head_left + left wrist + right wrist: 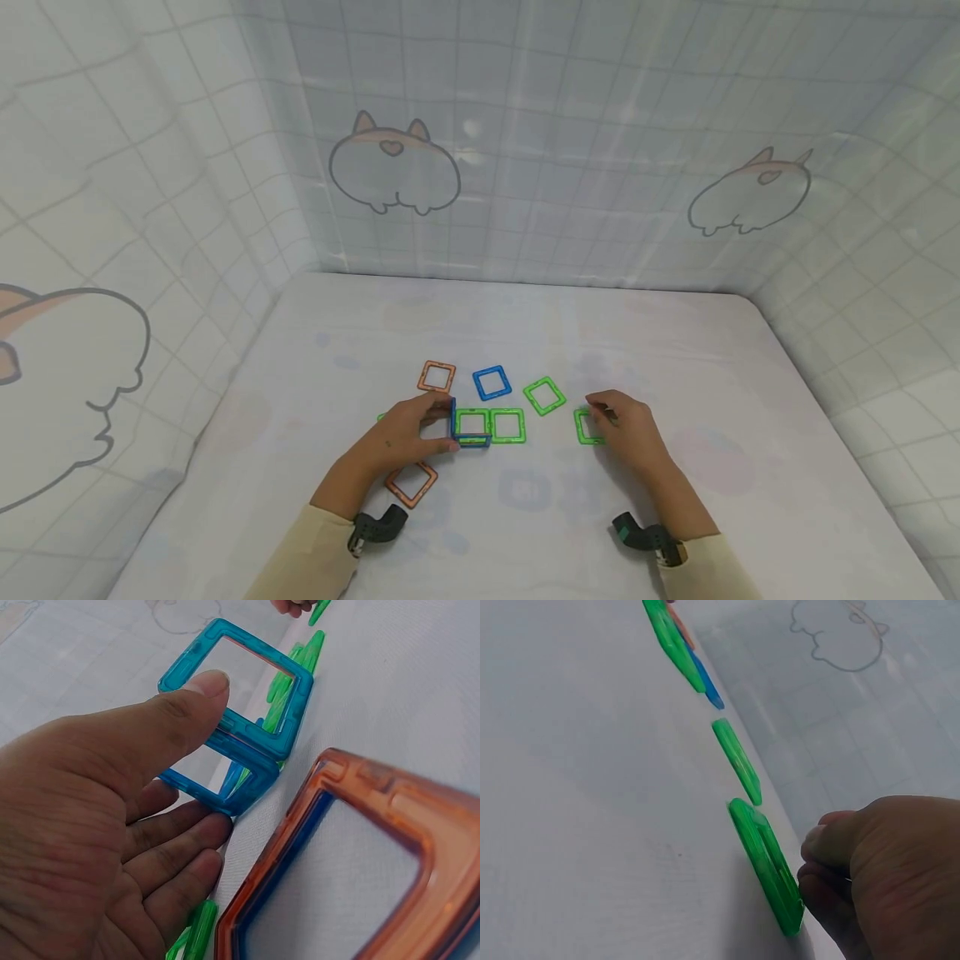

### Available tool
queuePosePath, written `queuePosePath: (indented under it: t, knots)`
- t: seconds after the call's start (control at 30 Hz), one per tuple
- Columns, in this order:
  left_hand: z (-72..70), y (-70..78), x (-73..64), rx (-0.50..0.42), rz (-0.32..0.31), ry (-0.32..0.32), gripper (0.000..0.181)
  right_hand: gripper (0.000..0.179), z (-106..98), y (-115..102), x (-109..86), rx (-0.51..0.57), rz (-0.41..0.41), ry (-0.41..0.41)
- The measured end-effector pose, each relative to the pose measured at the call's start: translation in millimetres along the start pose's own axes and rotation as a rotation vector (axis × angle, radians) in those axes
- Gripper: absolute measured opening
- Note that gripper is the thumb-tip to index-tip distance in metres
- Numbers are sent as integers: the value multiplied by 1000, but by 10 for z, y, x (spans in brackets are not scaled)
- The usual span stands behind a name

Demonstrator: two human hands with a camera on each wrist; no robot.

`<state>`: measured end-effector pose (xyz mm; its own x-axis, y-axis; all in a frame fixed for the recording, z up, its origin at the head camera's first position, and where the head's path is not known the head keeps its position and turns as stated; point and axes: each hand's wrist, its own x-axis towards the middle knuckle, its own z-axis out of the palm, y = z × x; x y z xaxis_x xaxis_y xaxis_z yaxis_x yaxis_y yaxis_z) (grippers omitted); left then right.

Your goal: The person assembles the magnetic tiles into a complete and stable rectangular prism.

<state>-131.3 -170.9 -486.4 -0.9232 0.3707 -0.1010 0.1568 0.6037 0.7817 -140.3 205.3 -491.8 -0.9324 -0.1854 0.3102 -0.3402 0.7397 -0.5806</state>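
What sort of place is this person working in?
Probably a curtained-off booth for tabletop activities: grid-patterned sheets with cartoon figures stand behind and beside a pale table holding coloured square frames.

Coloured square frames (491, 424) on white tabletop (660, 350)

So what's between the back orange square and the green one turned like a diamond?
A flat blue square lies between them, as the head view shows.

fingers (829, 904) beside a green frame (763, 864); beyond, 2 green pieces (736, 760), 1 blue piece (712, 689), 1 orange piece (682, 628).
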Motion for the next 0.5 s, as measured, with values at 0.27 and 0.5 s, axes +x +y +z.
queuePosePath:
  t: [0.27,0.5]
  knots:
    - [4,22,6,11,-14,2,84,19,-8,86,9,-22,34,-2]
    - [14,15,4,13,-9,8,83,20,-42,132,6,-20,62,-2]
